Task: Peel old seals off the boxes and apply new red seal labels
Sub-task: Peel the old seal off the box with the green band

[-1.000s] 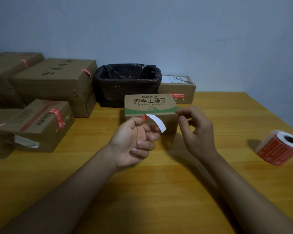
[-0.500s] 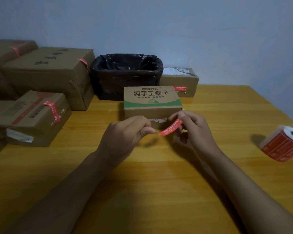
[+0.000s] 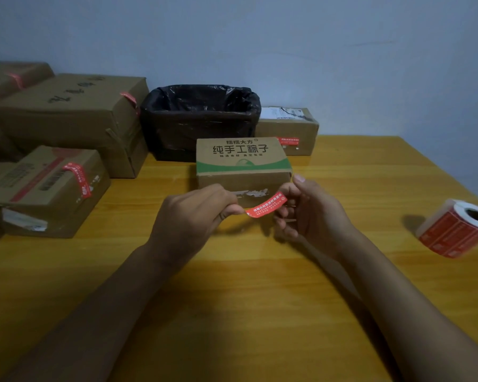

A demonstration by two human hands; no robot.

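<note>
Red rectangular paper seal label [image 3: 266, 204]: left hand [image 3: 193, 216] and right hand [image 3: 312, 213] pinch its ends. Slack risks creasing against the printed cardboard box [image 3: 243, 164] at 12 o'clock.

Plain grey-blue wall [image 3: 287, 45] behind yellowish wooden table [image 3: 260, 299]; dim light.

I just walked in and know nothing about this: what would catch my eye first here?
Probably the red seal label, stretched between the left hand and right hand in front of the green-banded box, whose front face shows a torn patch. Next, the roll of red labels lying at the table's right edge.
</note>
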